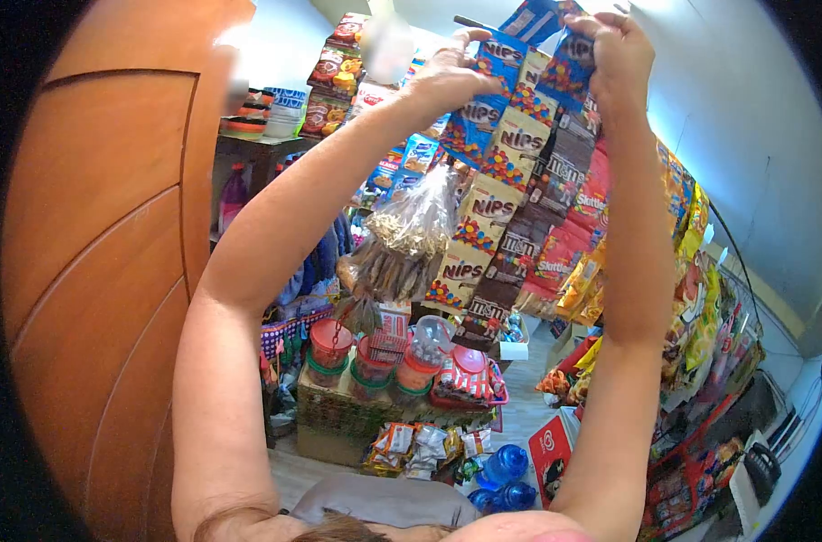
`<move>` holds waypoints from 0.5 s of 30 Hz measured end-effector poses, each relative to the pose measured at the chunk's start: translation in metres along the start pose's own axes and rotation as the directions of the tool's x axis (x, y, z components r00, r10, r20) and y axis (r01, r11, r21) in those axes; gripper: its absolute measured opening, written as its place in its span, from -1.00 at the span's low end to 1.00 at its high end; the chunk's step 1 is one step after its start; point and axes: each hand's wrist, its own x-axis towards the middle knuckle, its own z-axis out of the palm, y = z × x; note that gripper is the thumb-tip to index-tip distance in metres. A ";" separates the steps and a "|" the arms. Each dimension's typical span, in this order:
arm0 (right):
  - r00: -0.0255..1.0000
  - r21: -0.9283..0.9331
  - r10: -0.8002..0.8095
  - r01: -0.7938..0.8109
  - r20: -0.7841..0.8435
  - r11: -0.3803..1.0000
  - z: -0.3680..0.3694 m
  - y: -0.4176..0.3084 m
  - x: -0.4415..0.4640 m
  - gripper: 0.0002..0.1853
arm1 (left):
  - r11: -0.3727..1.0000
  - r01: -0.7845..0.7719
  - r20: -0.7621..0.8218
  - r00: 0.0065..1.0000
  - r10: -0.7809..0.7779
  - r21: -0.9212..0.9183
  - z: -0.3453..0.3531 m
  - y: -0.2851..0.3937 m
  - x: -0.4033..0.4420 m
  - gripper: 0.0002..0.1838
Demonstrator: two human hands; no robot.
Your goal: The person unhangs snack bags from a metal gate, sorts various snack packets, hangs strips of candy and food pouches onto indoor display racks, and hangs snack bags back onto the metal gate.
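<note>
Packets of blue Nips (500, 61) hang high in front of the person, at the upper middle of the view, beside a cream Nips strip (497, 206). At their left edge, the left hand (451, 74) has its thumb and fingers spread apart, touching the packaging; the right hand (620, 59) pinches the top of another blue packet (569, 72) between thumb and curled fingers. Next to the cream strip hang a brown M&M's strip (517, 248) and red Skittles packs (555, 256), with a clear plastic bag (417, 217) on the other side. Lower down, red-lidded jars (328, 341) stand on a stand (325, 411), and blue bottles (504, 466) are near a red box (552, 452). A wooden door (112, 271) is at the far left, and yellow snack packs (703, 221) hang beyond the right forearm.
</note>
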 end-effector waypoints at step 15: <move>0.933 -0.397 0.010 0.144 0.360 0.906 -0.019 0.001 -0.150 -0.66 | 0.984 0.075 -0.044 0.997 -0.069 0.162 0.017 -0.006 0.022 -0.41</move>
